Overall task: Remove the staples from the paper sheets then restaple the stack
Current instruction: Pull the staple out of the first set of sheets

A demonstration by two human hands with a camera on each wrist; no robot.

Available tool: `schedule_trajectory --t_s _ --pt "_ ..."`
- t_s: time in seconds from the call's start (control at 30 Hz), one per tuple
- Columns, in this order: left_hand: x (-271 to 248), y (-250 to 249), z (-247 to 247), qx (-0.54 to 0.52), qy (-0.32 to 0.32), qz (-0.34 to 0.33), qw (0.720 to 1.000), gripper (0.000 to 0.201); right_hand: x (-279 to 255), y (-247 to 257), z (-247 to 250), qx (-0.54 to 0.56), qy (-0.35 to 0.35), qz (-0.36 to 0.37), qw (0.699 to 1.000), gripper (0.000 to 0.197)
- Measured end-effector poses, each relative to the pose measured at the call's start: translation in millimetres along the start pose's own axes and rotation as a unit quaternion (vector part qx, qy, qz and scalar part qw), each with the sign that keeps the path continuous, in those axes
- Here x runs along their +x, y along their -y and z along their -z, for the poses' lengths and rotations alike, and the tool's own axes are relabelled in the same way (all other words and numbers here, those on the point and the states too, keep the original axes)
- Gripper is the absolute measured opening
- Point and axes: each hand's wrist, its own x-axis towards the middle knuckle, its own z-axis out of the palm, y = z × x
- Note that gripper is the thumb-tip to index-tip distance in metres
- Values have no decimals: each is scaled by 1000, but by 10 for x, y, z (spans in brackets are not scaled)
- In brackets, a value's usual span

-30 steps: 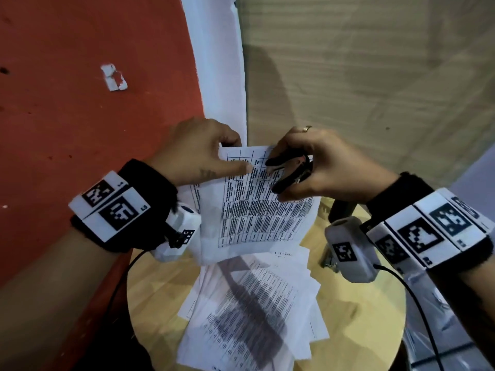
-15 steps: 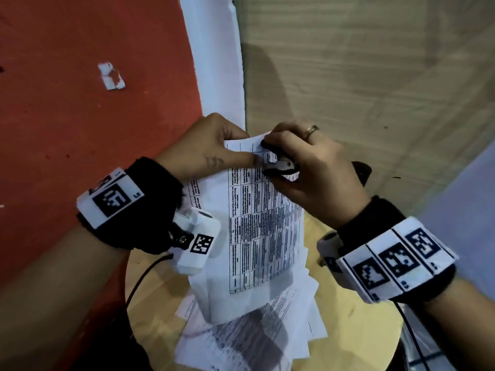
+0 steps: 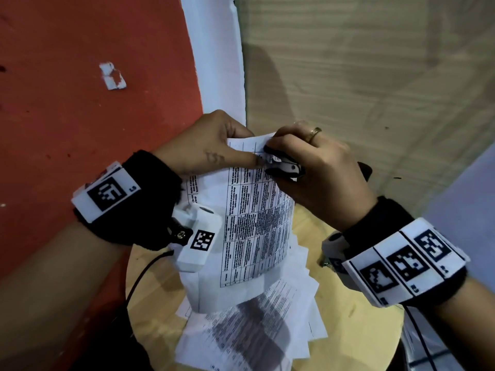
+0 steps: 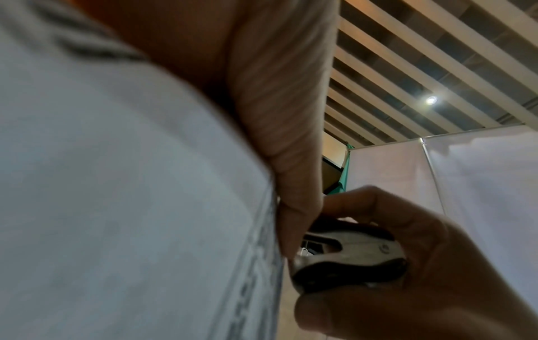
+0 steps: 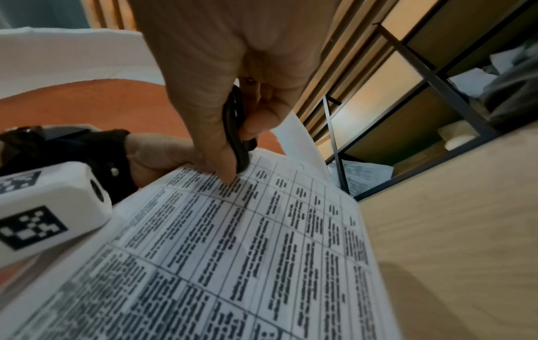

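The held sheets (image 3: 254,223) are thin matt paper printed with black tables, as are the loose sheets (image 3: 257,328) on the smooth pale wood table (image 3: 348,330). The staple remover (image 4: 349,257) shows dull brushed metal between glossy black plastic grips — the wristbands (image 3: 144,199) look like fuzzy black cloth.

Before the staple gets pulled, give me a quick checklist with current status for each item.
1. Left hand holds the stapled sheets near the top corner: ok.
2. Right hand has a grip on the staple remover: ok.
3. Remover tip at the sheets' top edge, beside the left thumb: ok.
4. Remover claws hooked under the staple: cannot tell, the staple is hidden.
5. Left thumb clear of the remover: not ok, it sits right against the tip in the left wrist view.
6. Loose sheets lie on the round table below: ok.
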Motion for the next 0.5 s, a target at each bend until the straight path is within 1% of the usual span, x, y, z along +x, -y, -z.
schedule_trajectory --t_s 0.1,0.17,0.37,0.5 --pt "-18 -8 0 2 11 -1 1000 15 -15 2 59 49 -4 -13 999 29" --pt "-33 -20 -10 -2 13 0 1000 15 -26 9 73 57 2 -9 998 32" --pt "-41 -81 -31 -15 27 7 1000 21 -17 -2 87 24 10 17 1000 31" --pt "-38 -109 -67 -52 22 19 998 12 -9 8 105 -5 13 20 1000 25"
